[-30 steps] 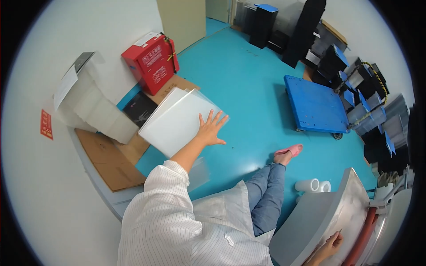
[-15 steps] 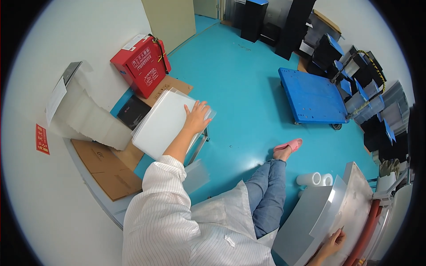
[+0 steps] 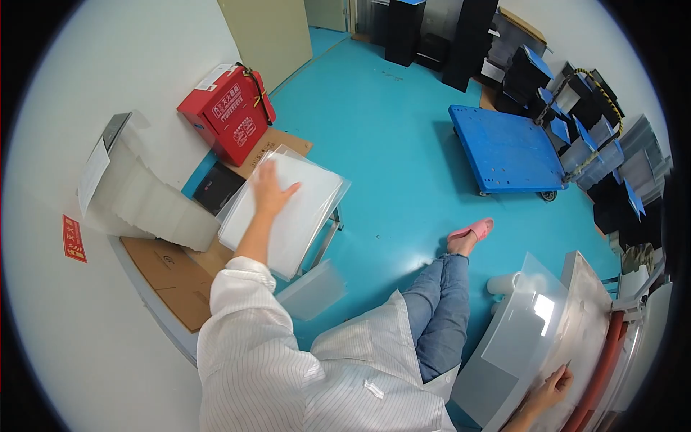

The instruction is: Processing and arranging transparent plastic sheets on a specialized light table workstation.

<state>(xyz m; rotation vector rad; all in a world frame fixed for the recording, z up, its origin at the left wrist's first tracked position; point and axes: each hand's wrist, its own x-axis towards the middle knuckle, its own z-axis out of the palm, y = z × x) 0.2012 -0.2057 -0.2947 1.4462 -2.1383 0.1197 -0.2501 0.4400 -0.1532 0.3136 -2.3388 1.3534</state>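
Observation:
My left hand lies over a stack of white, translucent sheets on a small metal-legged stand. Its thumb is spread away from the fingers, which are smeared by motion. At the lower right, my right hand rests by the pale bed of a machine. Its fingers are pinched together on a small thin thing that I cannot make out. A clear, shiny sheet hangs over the machine's near side, apart from the right hand. Along the machine's far side runs a red roller.
A red metal box stands by the wall beyond the stack, with flat cardboard nearer. A blue platform trolley stands on the floor at the right. White rolls are beside the machine; dark stacks line the far wall.
My left hand has moved left across the stack, from its right edge toward its far left corner. The clear sheet at the machine reaches further out and up. My right hand keeps its pinch.

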